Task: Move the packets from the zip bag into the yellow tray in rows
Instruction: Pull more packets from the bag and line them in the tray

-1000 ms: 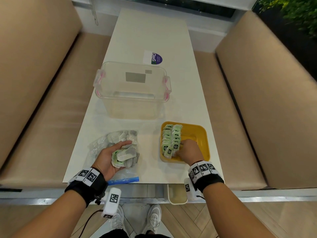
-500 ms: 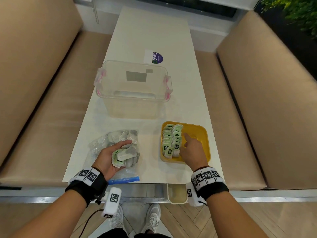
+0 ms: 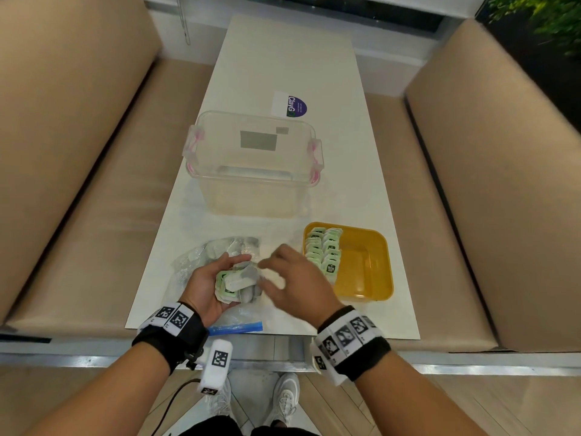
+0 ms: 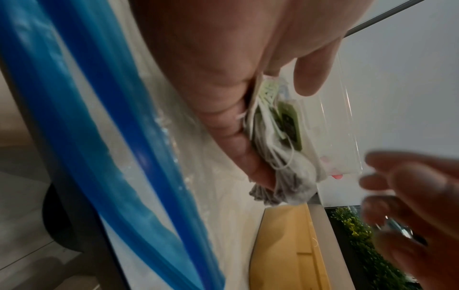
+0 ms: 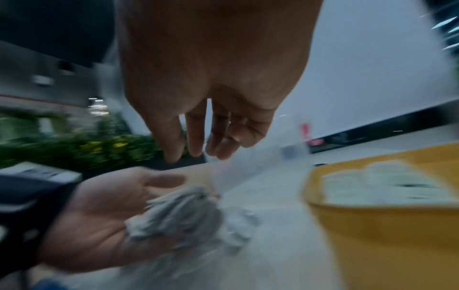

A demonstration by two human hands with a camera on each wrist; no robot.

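Note:
My left hand (image 3: 213, 284) lies palm up over the clear zip bag (image 3: 195, 262) and cups a stack of green-and-white packets (image 3: 237, 283), fingers curled round them; the left wrist view shows the same stack of packets (image 4: 278, 141) in that grip. My right hand (image 3: 292, 278) hovers just right of the stack, empty, its fingers (image 5: 196, 141) relaxed and pointing down above the packets (image 5: 178, 212). The yellow tray (image 3: 367, 269) stands to the right with two rows of packets (image 3: 323, 250) along its left side. More packets remain in the bag.
A clear lidless plastic tub (image 3: 254, 165) with pink latches stands behind the bag and tray. A round purple sticker (image 3: 295, 107) lies farther back on the white table (image 3: 283, 58). Beige benches flank the table. The bag's blue zip strip (image 3: 235, 328) lies at the near edge.
My right hand has left the yellow tray and moved left across the table to the packets in my left hand. The left hand stayed put with its stack.

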